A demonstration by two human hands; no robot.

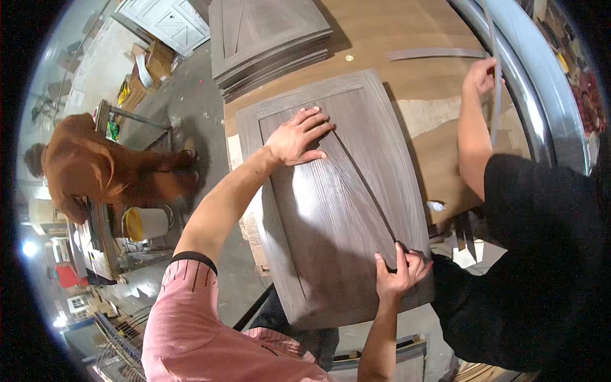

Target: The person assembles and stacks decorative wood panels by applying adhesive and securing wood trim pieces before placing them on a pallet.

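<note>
A grey wood-grain cabinet door panel [344, 223] with a raised frame lies in front of me on the work table. A diagonal slat [347, 191] crosses its recessed middle, with a dark line along its right edge. My left hand [298, 137] lies flat on the slat's upper end, fingers stretched out. Down at the lower right, my right hand [402, 272] has its thumb and index finger at the slat's lower end, the other fingers curled. The palm side of both hands is hidden.
Behind the panel is a stack of similar doors [270, 38]. On the right, a co-worker's hand [482, 77] holds a thin strip [496, 105] near a grey strip [436, 55] on the brown table covering [382, 28]. Another person in brown [108, 162] bends over at left, near a white bucket [147, 223].
</note>
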